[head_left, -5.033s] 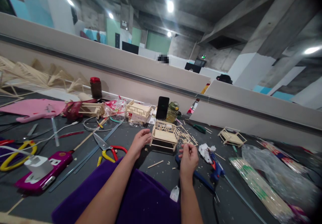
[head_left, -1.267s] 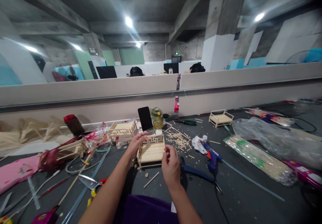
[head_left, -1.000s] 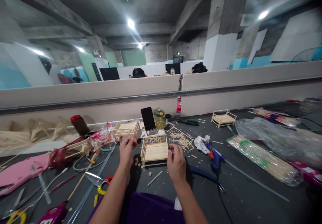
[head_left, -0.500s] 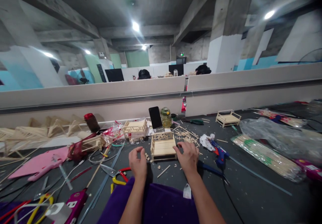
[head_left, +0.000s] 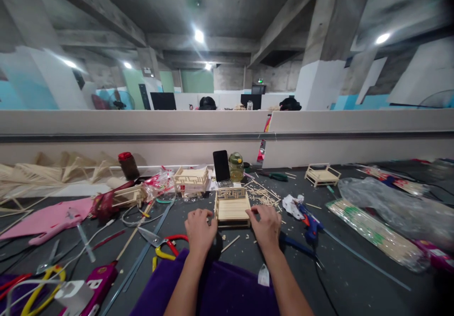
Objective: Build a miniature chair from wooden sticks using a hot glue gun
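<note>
Two bare hands flank the small wooden bench that sits upright on the dark tabletop, near the middle of my head view. On my feed the left hand is about half open, fingers curved down and thumb toward the bench's left end; I see nothing in its grasp, and contact with the wood I cannot make out. The right hand is loosely bent, thumb and forefinger at the bench's right front corner; whether they pinch it or merely rest there, I cannot tell.

For edges, I have the pale partition running across behind everything, with the phone standing just behind the bench and loose short sticks scattered behind its right side. To the left hand's left, the red-and-yellow scissors lie near. Past the right hand sit the crumpled tissue and the blue glue gun. One single stick lies between the hands, just in front of the bench, short of the purple cloth. My broadest stretch of visible tabletop is at lower right, beyond the right forearm, crossed by a black cord
</note>
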`<state>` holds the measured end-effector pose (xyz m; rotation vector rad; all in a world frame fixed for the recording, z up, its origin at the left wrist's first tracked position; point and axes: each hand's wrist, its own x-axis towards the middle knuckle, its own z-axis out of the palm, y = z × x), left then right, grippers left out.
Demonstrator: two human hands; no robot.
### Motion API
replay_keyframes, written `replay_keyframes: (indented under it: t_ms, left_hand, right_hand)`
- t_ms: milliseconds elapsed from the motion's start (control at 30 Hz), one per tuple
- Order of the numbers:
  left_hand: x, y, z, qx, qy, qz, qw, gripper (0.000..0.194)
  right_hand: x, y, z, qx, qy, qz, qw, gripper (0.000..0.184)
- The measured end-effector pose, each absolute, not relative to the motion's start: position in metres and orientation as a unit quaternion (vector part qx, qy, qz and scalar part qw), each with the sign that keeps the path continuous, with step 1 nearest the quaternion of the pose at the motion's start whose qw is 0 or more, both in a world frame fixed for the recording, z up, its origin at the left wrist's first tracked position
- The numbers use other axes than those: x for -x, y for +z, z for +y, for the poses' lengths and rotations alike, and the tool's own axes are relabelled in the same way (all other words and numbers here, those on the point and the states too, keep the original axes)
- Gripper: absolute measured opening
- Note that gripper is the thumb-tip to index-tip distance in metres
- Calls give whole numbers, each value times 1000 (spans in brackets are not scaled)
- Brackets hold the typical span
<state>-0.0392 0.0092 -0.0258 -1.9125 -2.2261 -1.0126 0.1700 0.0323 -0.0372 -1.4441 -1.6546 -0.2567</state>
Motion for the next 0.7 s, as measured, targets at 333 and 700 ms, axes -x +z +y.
replay_keyframes:
  t_ms: [333,700]
  left_hand:
    - [37,-37,13,629,-292,-720,-23,17]
    - [38,-40,16,613,-336,-711,-72,12]
  right_hand:
    - [-170,-43,30,603,-148,-679,391,30]
    - [-170,-39,28,668,-77,-682,287,14]
